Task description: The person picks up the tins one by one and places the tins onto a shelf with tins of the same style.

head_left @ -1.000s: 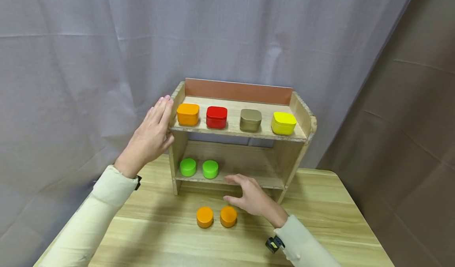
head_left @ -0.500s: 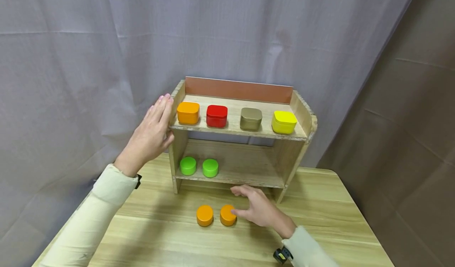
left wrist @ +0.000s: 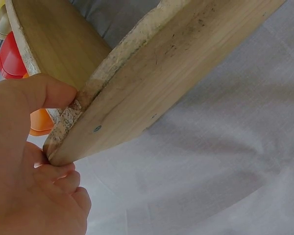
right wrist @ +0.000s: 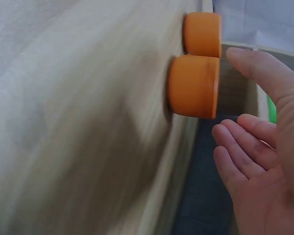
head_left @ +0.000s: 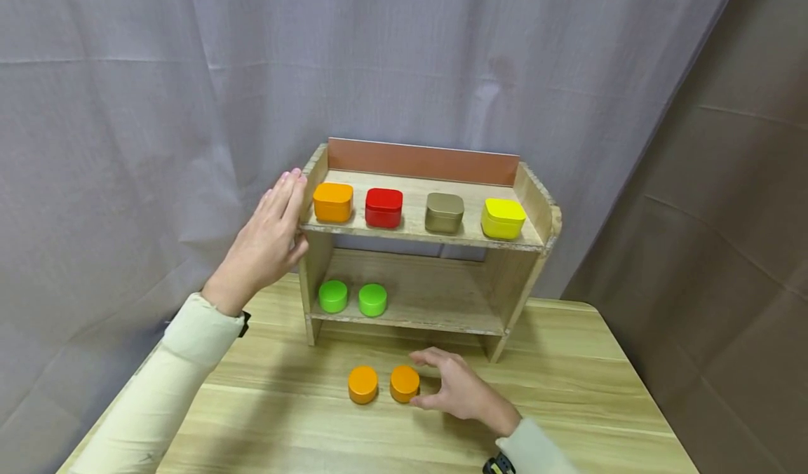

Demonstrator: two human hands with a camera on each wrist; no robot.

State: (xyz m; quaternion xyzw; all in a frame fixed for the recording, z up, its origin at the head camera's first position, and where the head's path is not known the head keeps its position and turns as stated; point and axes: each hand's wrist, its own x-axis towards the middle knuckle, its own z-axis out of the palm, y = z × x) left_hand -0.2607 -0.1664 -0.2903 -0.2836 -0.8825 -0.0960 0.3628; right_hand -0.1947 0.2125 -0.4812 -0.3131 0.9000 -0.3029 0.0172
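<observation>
My left hand (head_left: pixel 261 239) holds the left side panel of a small wooden shelf (head_left: pixel 410 325); in the left wrist view the thumb (left wrist: pixel 56 93) lies on the panel's rough edge, with fingers at its other side. My right hand (head_left: pixel 463 388) is beside the right orange round container (head_left: pixel 405 383) on the table, thumb and fingers spread apart at its right side. A gap shows between hand and container in the right wrist view. The left orange round container (head_left: pixel 362 384) stands a little to the left.
On the top board stand orange (head_left: pixel 333 202), red (head_left: pixel 384 207), olive (head_left: pixel 444 212) and yellow (head_left: pixel 503 218) rounded-square boxes. Two green round containers (head_left: pixel 332 296) (head_left: pixel 372 299) sit on the lower board's left. A grey curtain (head_left: pixel 404 53) hangs behind the wooden table (head_left: pixel 303 432).
My right hand has come down from the lower board's front edge to beside the right orange container. The left hand stays at the shelf's side.
</observation>
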